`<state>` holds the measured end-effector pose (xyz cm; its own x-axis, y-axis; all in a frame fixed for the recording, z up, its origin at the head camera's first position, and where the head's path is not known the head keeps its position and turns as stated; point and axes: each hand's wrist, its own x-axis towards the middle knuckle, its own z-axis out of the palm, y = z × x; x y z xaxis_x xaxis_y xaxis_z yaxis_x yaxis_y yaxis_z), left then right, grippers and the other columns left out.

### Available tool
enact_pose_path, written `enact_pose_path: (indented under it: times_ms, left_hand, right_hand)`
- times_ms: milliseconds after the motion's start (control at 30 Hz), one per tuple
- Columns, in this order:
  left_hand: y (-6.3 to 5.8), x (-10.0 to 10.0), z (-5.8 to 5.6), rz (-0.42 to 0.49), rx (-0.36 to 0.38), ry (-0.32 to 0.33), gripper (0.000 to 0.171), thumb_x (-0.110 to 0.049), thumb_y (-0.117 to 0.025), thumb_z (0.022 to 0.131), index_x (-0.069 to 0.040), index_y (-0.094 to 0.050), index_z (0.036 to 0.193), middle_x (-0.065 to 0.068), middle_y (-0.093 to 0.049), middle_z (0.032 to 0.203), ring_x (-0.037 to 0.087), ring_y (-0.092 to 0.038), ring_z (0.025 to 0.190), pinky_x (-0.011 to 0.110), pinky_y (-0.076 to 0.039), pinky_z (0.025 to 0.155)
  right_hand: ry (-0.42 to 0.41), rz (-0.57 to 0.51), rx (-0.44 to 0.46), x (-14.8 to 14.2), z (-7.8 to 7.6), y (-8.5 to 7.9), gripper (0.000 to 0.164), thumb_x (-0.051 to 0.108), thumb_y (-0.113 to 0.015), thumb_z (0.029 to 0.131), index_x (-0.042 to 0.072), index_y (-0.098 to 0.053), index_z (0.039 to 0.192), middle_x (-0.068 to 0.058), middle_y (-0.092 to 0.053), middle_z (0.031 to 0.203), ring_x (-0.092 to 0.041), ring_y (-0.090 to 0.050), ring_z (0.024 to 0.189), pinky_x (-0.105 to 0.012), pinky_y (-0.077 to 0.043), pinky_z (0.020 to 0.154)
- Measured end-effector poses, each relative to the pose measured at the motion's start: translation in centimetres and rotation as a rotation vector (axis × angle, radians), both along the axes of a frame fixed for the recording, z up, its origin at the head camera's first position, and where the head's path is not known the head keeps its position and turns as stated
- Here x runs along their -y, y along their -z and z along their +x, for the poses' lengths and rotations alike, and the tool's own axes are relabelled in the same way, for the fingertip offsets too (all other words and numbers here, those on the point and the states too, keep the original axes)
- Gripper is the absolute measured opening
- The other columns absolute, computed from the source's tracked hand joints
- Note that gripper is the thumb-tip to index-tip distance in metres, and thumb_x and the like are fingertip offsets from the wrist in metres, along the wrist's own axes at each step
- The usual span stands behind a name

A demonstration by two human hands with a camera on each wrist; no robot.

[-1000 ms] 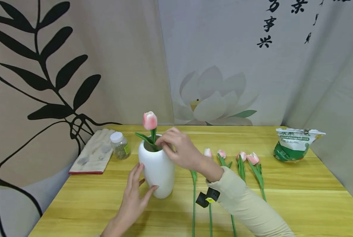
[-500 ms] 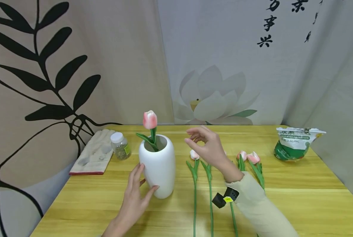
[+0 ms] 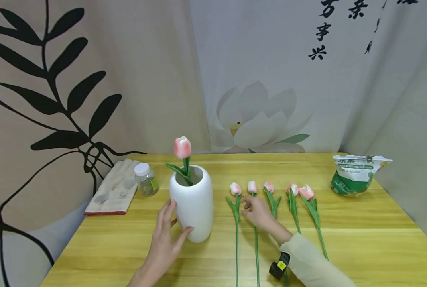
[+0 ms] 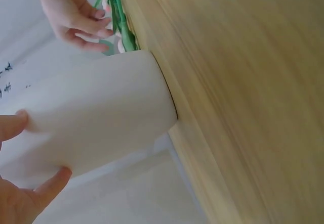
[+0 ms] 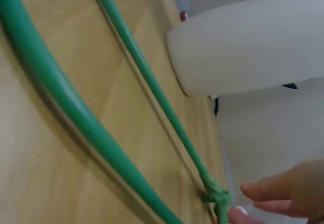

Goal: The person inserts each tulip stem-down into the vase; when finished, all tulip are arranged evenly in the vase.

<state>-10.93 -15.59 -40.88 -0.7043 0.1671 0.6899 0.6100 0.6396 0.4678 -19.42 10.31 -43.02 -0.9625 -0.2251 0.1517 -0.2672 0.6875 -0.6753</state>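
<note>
The white vase (image 3: 193,205) stands upright on the yellow wooden surface (image 3: 360,247), smooth and rounded with a wide mouth. One pink tulip (image 3: 182,147) rises from its opening, green leaves leaning over the rim. The left hand (image 3: 164,243) rests against the vase's near side, fingers (image 3: 168,213) straight and spread, thumb touching the lower wall.

Just right of the vase, five more tulips lie in a row on the surface, heads pointing away. The right hand (image 3: 258,212) is down on the second tulip (image 3: 253,207) from the left; its fingertips (image 5: 238,215) meet the green stem near the leaves. Whether they have pinched the stem or only touch it I cannot tell.

A second ago that hand was at the vase's mouth beside the standing tulip; half a second ago it hung in the air above the row, fingers loosely curled. It has since dropped to the lying stems. The left hand has stayed at the vase, and the vase has not shifted.
</note>
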Motion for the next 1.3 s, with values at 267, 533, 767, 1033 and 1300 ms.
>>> enact_pose_path:
  times_ms: [267,533,767,1033,1300]
  left_hand:
    - [-0.1,0.1,0.1,-0.011,0.01,-0.01,0.094,0.001,-0.075,0.064,-0.005,-0.017,0.138,0.026,-0.029,0.132,0.04,-0.042,0.114,0.038,-0.058,0.079]
    - [-0.1,0.1,0.0,0.006,0.002,0.005,0.095,0.005,-0.074,0.063,-0.003,-0.017,0.138,0.027,-0.029,0.131,0.042,-0.04,0.114,0.039,-0.057,0.079]
    - [0.1,0.0,0.0,0.014,0.003,0.019,0.093,0.005,-0.073,0.064,-0.003,-0.018,0.138,0.026,-0.029,0.131,0.04,-0.04,0.114,0.04,-0.057,0.078]
    - [0.0,0.1,0.1,0.029,0.006,0.014,0.093,0.006,-0.074,0.063,-0.002,-0.019,0.138,0.025,-0.03,0.131,0.037,-0.039,0.116,0.04,-0.057,0.078]
    - [0.0,0.1,0.1,0.027,0.005,0.006,0.092,0.006,-0.074,0.063,-0.001,-0.02,0.137,0.025,-0.031,0.13,0.036,-0.039,0.116,0.039,-0.058,0.077]
  right_hand:
    - [-0.02,0.073,0.077,1.9,0.1,1.0,0.035,0.003,-0.071,0.07,-0.001,-0.061,0.103,-0.012,-0.062,0.082,-0.018,-0.054,0.072,-0.022,-0.047,0.053]
    - [0.017,0.002,0.132,2.5,-0.3,1.8,0.039,0.001,-0.069,0.068,0.002,-0.06,0.107,-0.012,-0.059,0.084,-0.011,-0.041,0.054,-0.015,-0.037,0.044]
    - [0.051,-0.064,0.144,2.5,-0.4,2.2,0.042,0.004,-0.071,0.068,0.001,-0.06,0.109,-0.01,-0.057,0.083,-0.011,-0.045,0.059,-0.017,-0.042,0.046]
    - [0.022,-0.111,0.103,2.6,-0.1,1.9,0.041,0.0,-0.07,0.067,0.001,-0.062,0.107,-0.008,-0.059,0.081,-0.012,-0.052,0.067,-0.016,-0.046,0.05]
    - [-0.016,-0.243,0.1,2.4,-0.1,1.1,0.041,-0.004,-0.065,0.07,0.002,-0.06,0.111,-0.011,-0.056,0.091,-0.012,-0.052,0.072,-0.016,-0.049,0.054]
